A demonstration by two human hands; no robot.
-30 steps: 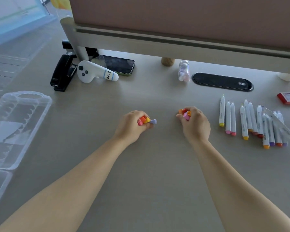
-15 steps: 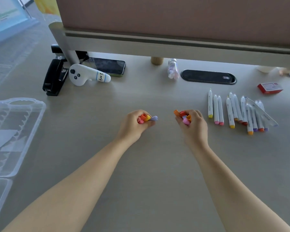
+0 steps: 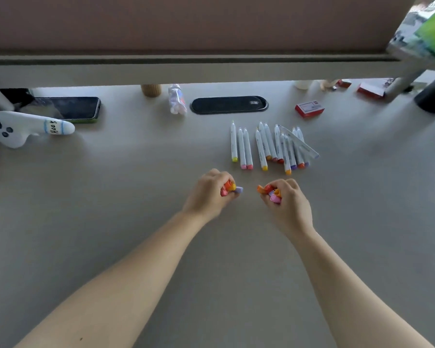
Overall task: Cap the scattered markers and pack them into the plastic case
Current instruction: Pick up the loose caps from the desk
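Several white markers (image 3: 269,146) lie side by side on the desk, uncapped tips pointing away, coloured ends toward me. My left hand (image 3: 210,190) grips a bunch of coloured caps (image 3: 230,188) in orange, red, pink and lilac. My right hand (image 3: 286,200) grips another bunch of caps (image 3: 270,192) in orange, red, lilac and pink. Both fists rest on the desk just in front of the markers. The plastic case is out of view.
A clear ruler (image 3: 303,144) lies across the rightmost markers. Behind are a black oval grommet (image 3: 229,104), a small bottle (image 3: 176,101), a phone (image 3: 68,109), a white controller (image 3: 23,128), red boxes (image 3: 309,109) and a raised shelf (image 3: 186,69).
The view has swung to the right, so the plastic case and stapler have left the frame. Both hands keep gripping their caps and stay close together in front of the markers.
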